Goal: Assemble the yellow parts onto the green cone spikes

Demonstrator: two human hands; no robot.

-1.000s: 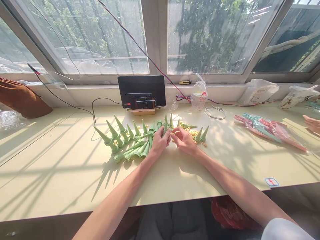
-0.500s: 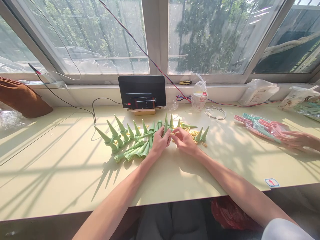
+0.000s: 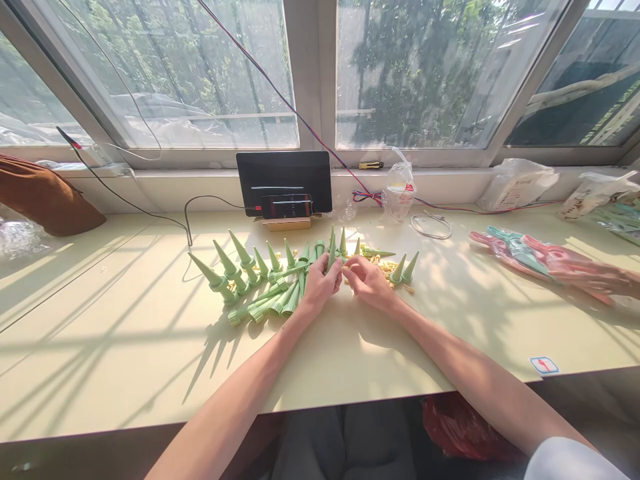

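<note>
My left hand (image 3: 323, 283) is closed round a green plastic spike (image 3: 332, 250), which points upward. Close beside it, my right hand (image 3: 367, 280) has thumb and fingertips pinched together at the spike's side; whatever lies between them is too small to make out. To the left, several green cone-tipped spikes (image 3: 243, 250) stand on the table. In front of them lie loose green spikes with ribbed ends (image 3: 265, 308), piled across each other. Small yellow pieces (image 3: 387, 267) are scattered behind and right of my right hand, near two upright green cones (image 3: 404, 272).
A black tablet (image 3: 285, 170) and a phone (image 3: 287, 206) stand at the back. A bagged cup (image 3: 399, 190) and a coiled cable (image 3: 431, 227) sit right of them. Another person's hand (image 3: 595, 275) touches pink and teal plastic items (image 3: 525, 252) at the right.
My hands and the green spike stay nearly in place. At the right, the other person's hand and the pink and teal items have shifted slightly.
</note>
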